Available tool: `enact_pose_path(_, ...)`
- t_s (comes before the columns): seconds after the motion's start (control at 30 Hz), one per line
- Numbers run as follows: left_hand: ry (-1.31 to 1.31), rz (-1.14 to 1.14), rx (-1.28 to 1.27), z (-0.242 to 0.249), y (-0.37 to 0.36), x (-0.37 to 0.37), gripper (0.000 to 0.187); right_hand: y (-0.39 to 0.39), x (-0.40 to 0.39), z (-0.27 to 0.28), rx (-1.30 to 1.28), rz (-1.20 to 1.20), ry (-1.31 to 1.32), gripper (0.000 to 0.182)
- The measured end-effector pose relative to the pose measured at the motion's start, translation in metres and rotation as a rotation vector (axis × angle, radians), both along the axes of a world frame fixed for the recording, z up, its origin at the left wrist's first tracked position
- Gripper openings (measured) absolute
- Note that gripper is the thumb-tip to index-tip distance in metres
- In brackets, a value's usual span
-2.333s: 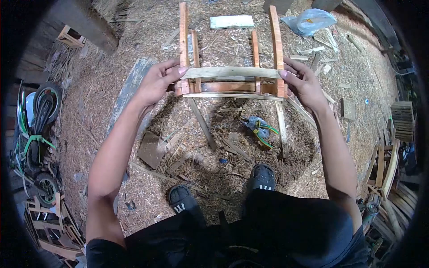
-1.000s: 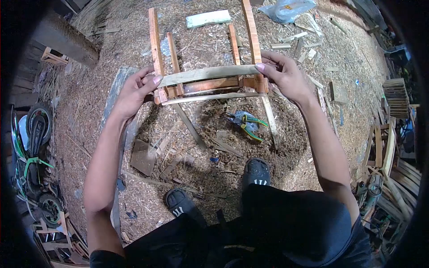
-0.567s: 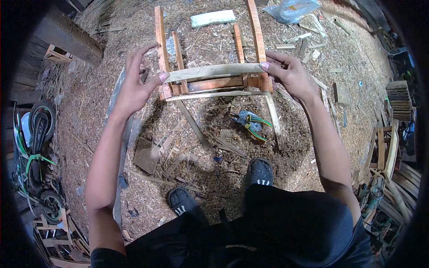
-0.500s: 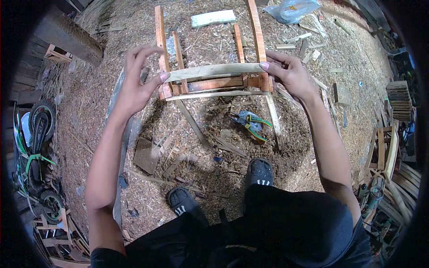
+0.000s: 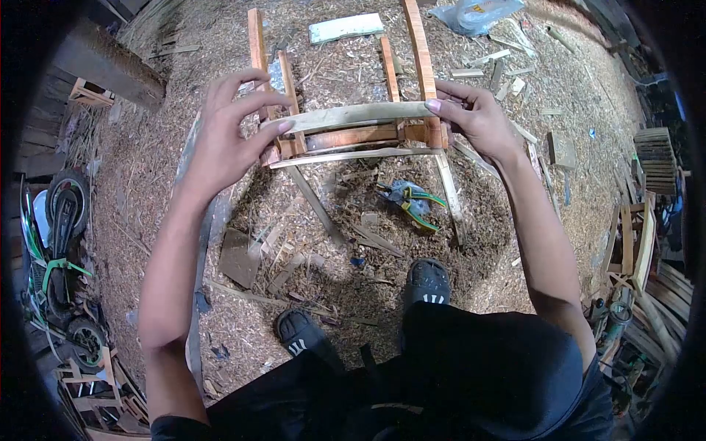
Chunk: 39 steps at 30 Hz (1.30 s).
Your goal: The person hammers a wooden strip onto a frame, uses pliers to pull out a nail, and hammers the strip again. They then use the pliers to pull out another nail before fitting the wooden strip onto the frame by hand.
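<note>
A thin, pale, slightly bowed wooden slat [image 5: 357, 115] lies across the two front posts of a small reddish wooden frame [image 5: 421, 55]. My right hand [image 5: 474, 121] pinches the slat's right end at the right post, thumb on its face and fingers behind the post. My left hand [image 5: 234, 126] is at the slat's left end; its thumb tip touches the end, while the other fingers are apart and curved above it near the left post. Below the slat runs another pale strip [image 5: 353, 156] along the frame's lower edge.
Pliers with green and yellow handles [image 5: 423, 207] lie on a clear plastic bag among wood shavings. Sandalled feet [image 5: 428, 283] stand near. A white block [image 5: 346, 28] and a plastic bag [image 5: 476, 15] lie beyond the frame. A toy-like motorbike [image 5: 62, 250] is at left, wood pieces [image 5: 632, 242] at right.
My left hand has shifted right and its fingers have come lower and closer to the slat's left end. My right hand stays at the right end.
</note>
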<state>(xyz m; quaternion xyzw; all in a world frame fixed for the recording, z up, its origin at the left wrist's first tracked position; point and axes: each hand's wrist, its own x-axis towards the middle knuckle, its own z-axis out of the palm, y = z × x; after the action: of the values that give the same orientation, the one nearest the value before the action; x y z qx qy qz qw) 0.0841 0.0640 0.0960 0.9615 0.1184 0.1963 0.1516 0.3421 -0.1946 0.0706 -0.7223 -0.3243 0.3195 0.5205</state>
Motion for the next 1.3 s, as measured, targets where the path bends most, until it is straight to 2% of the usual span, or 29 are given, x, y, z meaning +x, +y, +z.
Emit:
enact_pose_path(0.07, -0.022, -0.016, 0.014, 0.001, -0.006, 0.007, 0.024, 0.002, -0.001, -0.001, 0.028, -0.007, 0.008, 0.063)
enact_pose_path(0.13, 0.034, -0.142, -0.05, 0.0, -0.009, 0.016, 0.025, 0.001, -0.001, 0.003, -0.001, -0.005, 0.032, 0.064)
enact_pose_path(0.2, -0.004, -0.135, -0.006, -0.004, -0.013, 0.021, 0.023, 0.001, 0.002, -0.002, 0.01, 0.002, 0.033, 0.063)
enact_pose_path(0.27, 0.134, -0.04, -0.165, -0.005, -0.012, 0.026, 0.024, 0.0, 0.005, -0.003, 0.022, 0.006, 0.034, 0.063)
enact_pose_path(0.3, 0.133, -0.042, -0.165, -0.006, -0.012, 0.026, 0.024, 0.0, 0.005, -0.003, 0.02, 0.008, 0.038, 0.063)
enact_pose_path(0.37, 0.142, -0.006, -0.452, -0.009, -0.01, 0.024, 0.025, -0.001, 0.004, -0.004, 0.019, 0.006, 0.044, 0.063)
enact_pose_path(0.7, 0.196, 0.044, -0.502, -0.007, -0.011, 0.025, 0.023, 0.0, 0.005, 0.004, -0.001, 0.033, 0.04, 0.06)
enact_pose_path(0.97, 0.148, -0.002, -0.508, -0.011, -0.006, 0.025, 0.023, 0.0, 0.005, -0.002, 0.015, 0.037, 0.075, 0.06)
enact_pose_path(1.1, 0.149, -0.022, -0.516, -0.011, -0.003, 0.024, 0.024, 0.0, 0.005, 0.0, 0.006, 0.028, 0.013, 0.061)
enact_pose_path(1.2, 0.227, -0.033, -0.511, -0.003, 0.0, 0.024, 0.025, 0.0, 0.005, 0.001, -0.001, 0.031, 0.016, 0.062)
enact_pose_path(1.3, 0.215, -0.065, -0.754, -0.001, 0.008, 0.025, 0.037, 0.0, 0.005, 0.0, -0.009, 0.019, 0.026, 0.063)
